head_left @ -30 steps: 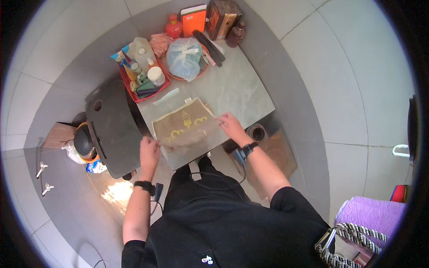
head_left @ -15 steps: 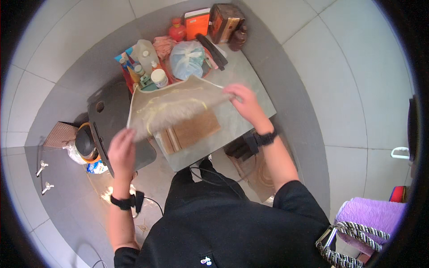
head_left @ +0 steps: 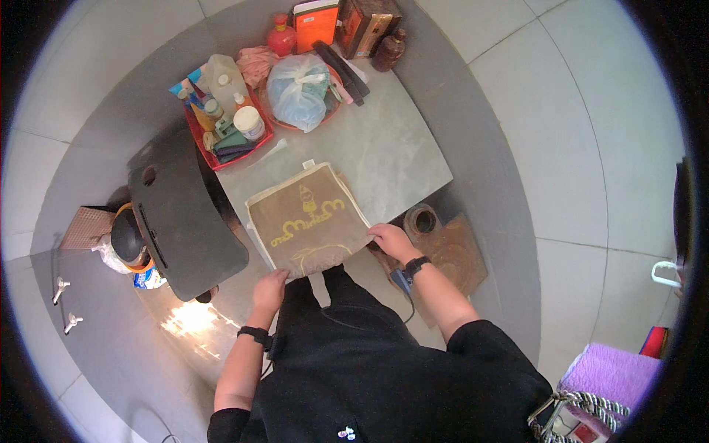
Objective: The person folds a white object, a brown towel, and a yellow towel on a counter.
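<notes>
A flat, squarish brown cloth [head_left: 332, 214] with pale edging, a small white tag and a yellow print lies over the near side of the grey tabletop [head_left: 395, 140]. Its near left corner is pinched in the fingers of my left hand [head_left: 270, 289]. At the near right corner my right hand [head_left: 393, 242] is closed on the edge. The cloth's near edge sags slightly at the table's front. Whatever lies beneath it is mostly hidden, with only a sliver of brown at its right side.
A red tray [head_left: 221, 164] of bottles and jars stands at the back left, beside an orange basket holding a tied plastic bag [head_left: 298, 92]. Behind are a red bottle [head_left: 281, 37], a box [head_left: 367, 28] and a brown bottle [head_left: 389, 52]. A black folding table [head_left: 188, 229] stands left.
Both hands have come down and toward me with the cloth. It was raised and billowing above the table; now it lies spread flat over the brown item that showed there.
</notes>
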A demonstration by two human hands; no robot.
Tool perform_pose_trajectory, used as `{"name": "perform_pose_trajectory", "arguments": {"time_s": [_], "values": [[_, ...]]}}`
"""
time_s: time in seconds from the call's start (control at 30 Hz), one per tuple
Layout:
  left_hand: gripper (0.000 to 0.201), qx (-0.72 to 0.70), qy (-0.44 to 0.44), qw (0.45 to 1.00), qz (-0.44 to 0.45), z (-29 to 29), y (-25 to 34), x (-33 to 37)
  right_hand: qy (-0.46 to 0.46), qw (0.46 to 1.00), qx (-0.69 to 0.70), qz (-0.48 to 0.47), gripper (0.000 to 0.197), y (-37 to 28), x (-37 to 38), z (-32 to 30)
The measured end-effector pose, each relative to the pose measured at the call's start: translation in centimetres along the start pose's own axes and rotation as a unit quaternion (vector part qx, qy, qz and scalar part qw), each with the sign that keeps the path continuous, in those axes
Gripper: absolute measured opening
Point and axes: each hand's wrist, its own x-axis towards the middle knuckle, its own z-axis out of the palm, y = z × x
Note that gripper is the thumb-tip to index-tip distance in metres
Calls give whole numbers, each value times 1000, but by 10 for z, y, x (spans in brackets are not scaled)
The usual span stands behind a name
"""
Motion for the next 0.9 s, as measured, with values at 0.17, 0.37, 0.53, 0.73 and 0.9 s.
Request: {"name": "perform_pose_trajectory", "arguments": {"time_s": [0.17,0.37,0.53,0.73,0.9], "values": [[21,-23,-8,999,-23,-19,-19,18,7,999,36,-20,21,-11,12,-18],[14,-60,129,987,-81,-43,-75,107,42,996,48,68,25,-18,135,-27],[28,-49,171,973,-147,-30,-113,171,172,968,174,53,51,11,217,30],[58,79,25,996,-41,17,-67,147,32,981,107,159,61,54,180,77],[59,173,51,983,22,52,-95,138,23,971,-1,239,61,42,188,87]]}}
